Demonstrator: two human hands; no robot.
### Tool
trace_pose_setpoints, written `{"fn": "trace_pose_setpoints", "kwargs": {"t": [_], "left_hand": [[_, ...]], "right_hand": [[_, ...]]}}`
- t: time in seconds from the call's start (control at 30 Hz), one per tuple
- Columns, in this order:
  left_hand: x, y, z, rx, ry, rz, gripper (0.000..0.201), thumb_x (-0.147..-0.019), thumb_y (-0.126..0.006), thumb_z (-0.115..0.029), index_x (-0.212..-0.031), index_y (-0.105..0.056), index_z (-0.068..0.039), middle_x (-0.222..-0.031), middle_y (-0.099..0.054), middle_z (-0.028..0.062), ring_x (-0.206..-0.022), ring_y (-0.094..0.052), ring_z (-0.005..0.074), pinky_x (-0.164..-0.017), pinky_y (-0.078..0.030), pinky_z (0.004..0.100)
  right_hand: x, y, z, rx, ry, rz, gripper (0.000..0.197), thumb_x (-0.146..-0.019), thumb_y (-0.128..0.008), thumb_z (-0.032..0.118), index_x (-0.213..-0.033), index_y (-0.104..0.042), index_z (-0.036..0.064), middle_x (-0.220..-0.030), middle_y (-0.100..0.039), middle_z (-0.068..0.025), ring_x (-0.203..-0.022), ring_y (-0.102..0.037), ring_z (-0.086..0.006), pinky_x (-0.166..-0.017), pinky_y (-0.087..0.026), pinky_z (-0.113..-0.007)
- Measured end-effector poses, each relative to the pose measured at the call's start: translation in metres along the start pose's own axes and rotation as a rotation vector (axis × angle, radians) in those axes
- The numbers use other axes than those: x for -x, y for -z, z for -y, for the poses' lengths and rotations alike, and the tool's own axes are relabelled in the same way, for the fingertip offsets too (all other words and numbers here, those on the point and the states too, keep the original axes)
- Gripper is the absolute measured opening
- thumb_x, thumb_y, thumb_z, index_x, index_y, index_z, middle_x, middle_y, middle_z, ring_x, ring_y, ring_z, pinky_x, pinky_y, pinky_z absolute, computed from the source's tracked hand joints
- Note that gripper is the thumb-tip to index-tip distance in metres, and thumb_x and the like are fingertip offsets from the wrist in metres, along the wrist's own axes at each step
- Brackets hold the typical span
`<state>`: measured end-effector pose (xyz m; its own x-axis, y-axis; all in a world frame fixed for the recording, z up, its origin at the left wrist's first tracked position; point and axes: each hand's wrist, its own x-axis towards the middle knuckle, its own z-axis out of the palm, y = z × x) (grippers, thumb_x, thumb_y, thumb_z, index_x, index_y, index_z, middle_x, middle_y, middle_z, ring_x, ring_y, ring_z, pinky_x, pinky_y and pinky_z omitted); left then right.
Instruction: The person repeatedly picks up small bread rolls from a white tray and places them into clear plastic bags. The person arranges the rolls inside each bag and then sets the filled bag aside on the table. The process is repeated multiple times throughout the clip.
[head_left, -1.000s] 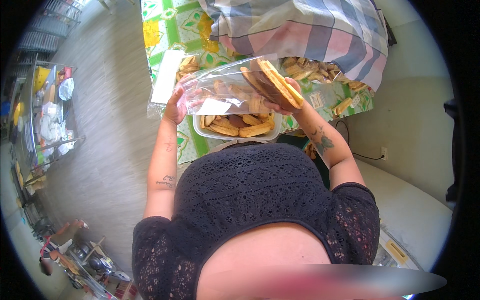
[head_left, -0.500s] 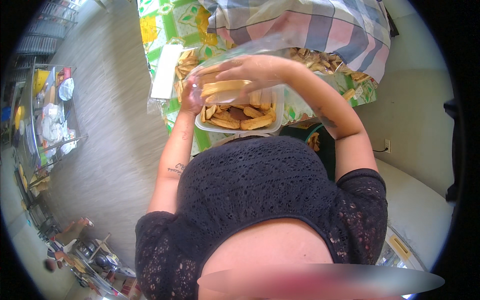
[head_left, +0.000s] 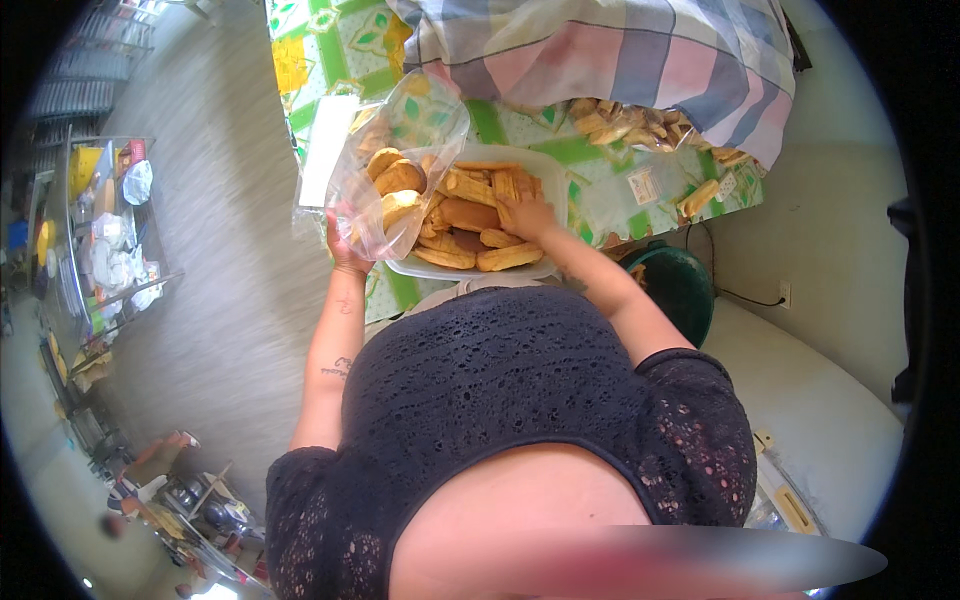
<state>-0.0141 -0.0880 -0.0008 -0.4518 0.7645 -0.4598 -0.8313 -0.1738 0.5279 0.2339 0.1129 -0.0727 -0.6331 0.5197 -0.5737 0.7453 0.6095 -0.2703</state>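
My left hand [head_left: 347, 240] is closed on the lower edge of a clear plastic bag [head_left: 432, 115], whose mouth spreads upward to the right. Several golden-brown slices [head_left: 397, 178], like crisp baked or fried pieces, lie inside it. To the right of the bag stands a clear plastic tub [head_left: 553, 170] with more long slices [head_left: 470, 213] around its walls and a brown patch in the middle. Reaching into the tub's right side, my right hand [head_left: 530, 215] has its fingers curled on some slices there; the fingertips are partly hidden.
A white strip [head_left: 325, 150] lies left of the bag on the green patterned tablecloth [head_left: 490, 122]. Behind are a plaid cloth [head_left: 610, 50] and a heap of slices [head_left: 630, 125]. A small packet [head_left: 643, 185] and a loose slice [head_left: 698, 198] lie right. Below stands a green bin [head_left: 685, 300].
My right hand has come down from above the bag into the tub. The bag, held by my left hand, has shifted left and opened out, uncovering more of the tub.
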Motion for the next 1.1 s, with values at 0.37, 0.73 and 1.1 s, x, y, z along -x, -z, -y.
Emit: {"fn": "trace_pose_setpoints", "kwargs": {"t": [0.37,0.73,1.1], "left_hand": [[0.004,-0.017,0.007,0.204,0.068,0.347,0.075,-0.086,-0.041,-0.058,-0.14,-0.026,-0.008,-0.139,-0.034,0.0179,-0.126,-0.037,0.035,-0.107,-0.026,0.0487],[-0.012,0.017,0.013,0.234,0.097,0.023,0.087,-0.071,-0.06,-0.061,-0.137,-0.031,-0.012,-0.135,-0.039,0.0142,-0.123,-0.041,0.0346,-0.102,-0.035,0.0477],[0.0,-0.017,-0.006,-0.055,-0.073,0.155,0.095,-0.068,-0.065,-0.06,-0.138,-0.027,-0.008,-0.138,-0.035,0.0133,-0.125,-0.038,0.033,-0.102,-0.035,0.0476]], "right_hand": [[-0.029,-0.001,-0.028,-0.101,-0.215,-0.001,0.062,-0.077,-0.066,0.021,-0.126,-0.037,-0.0038,-0.128,-0.042,-0.0261,-0.118,-0.041,-0.0406,-0.094,-0.041,-0.042],[-0.01,-0.015,-0.014,-0.339,-0.175,-0.24,0.051,-0.082,-0.058,0.016,-0.129,-0.039,0.0124,-0.12,-0.05,-0.0259,-0.107,-0.051,-0.038,-0.092,-0.042,-0.039],[-0.03,-0.032,-0.016,-0.515,-0.294,-0.07,0.074,-0.075,-0.07,0.03,-0.132,-0.033,-0.0001,-0.12,-0.053,-0.0196,-0.109,-0.052,-0.0356,-0.092,-0.042,-0.037]]}}
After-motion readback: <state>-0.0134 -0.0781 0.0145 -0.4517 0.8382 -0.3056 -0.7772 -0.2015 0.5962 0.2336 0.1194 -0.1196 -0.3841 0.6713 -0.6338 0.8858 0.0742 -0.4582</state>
